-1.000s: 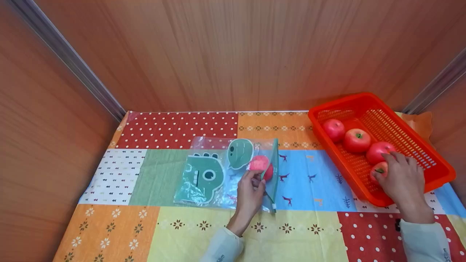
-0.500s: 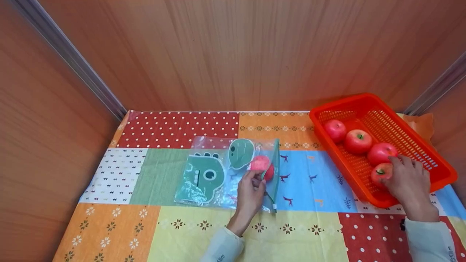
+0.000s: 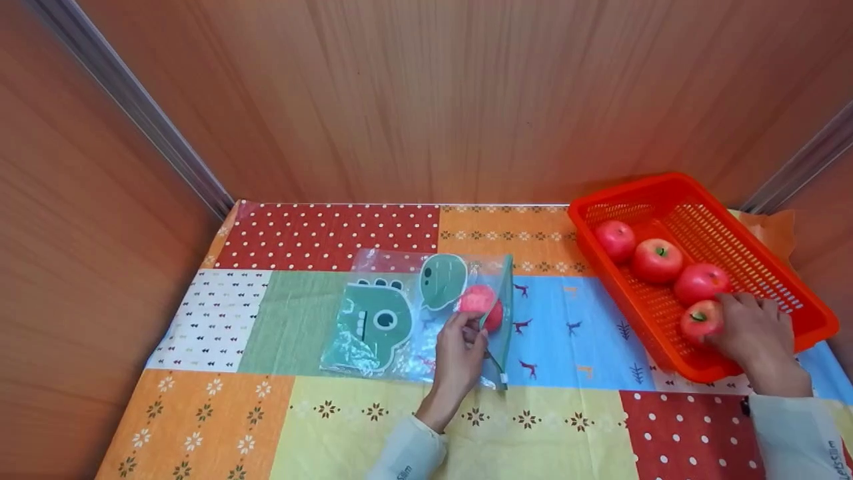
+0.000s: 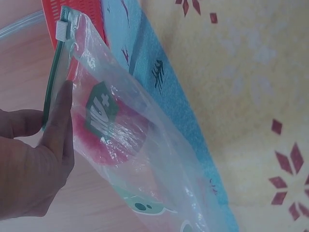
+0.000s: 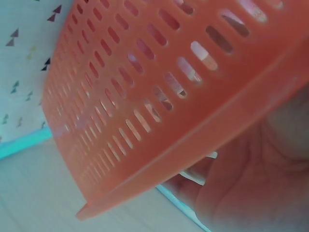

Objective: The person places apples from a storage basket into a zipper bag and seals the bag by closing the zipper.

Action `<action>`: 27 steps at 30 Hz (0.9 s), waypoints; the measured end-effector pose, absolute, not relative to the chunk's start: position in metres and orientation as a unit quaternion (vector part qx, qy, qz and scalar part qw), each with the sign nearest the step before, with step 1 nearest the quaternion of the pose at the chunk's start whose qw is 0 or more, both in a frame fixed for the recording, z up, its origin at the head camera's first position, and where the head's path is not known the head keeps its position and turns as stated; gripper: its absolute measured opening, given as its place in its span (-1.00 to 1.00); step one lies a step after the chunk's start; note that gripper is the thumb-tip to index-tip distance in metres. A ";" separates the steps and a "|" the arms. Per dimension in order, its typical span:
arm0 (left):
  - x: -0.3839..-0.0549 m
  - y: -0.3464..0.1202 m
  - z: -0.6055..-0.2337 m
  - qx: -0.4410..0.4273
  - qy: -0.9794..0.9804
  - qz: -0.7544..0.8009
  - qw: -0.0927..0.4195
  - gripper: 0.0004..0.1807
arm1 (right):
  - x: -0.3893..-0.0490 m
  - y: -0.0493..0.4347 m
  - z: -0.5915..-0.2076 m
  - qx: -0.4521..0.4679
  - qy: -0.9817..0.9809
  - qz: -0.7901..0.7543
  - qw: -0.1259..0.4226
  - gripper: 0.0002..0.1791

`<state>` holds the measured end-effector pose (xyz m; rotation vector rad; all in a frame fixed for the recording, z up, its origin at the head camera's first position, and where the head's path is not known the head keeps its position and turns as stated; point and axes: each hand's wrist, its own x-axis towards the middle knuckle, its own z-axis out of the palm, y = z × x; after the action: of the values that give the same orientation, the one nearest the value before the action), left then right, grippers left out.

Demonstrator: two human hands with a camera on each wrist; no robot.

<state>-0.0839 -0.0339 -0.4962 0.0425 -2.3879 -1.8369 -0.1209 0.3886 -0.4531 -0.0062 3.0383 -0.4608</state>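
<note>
My left hand (image 3: 460,357) pinches the green-edged opening of a clear zip bag (image 4: 174,159) between thumb and fingers. A red apple (image 3: 478,300) lies inside the bag, just beyond those fingers. The bag lies flat, printed with green cartoon shapes; its white slider (image 4: 61,30) is at the near end of the zip edge. Over at the right, my right hand (image 3: 760,337) reaches into an orange-red basket (image 3: 750,240), its fingers beside the nearest apple (image 3: 700,323). In the right wrist view the basket wall partly hides its fingers, which look loosely bent.
Several apples stand in a row in the basket, including one in the middle (image 3: 658,261) and one at the far end (image 3: 615,241). A patchwork cloth (image 3: 533,427) covers the table. Wooden panels (image 3: 400,100) rise at the back and both sides.
My right hand has drawn a little to the right, uncovering more of the nearest apple. My left hand keeps its pinch on the bag's edge in the same place.
</note>
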 end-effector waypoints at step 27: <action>-0.084 -0.034 -0.496 0.024 -0.779 -0.625 0.040 -0.73 | -0.127 0.393 -0.456 -0.054 0.989 -0.137 0.034 -0.26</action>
<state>-0.0838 -0.0336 -0.4957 0.0729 -2.3889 -1.9149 -0.1266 0.3933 -0.4558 -0.1668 3.0392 -0.4208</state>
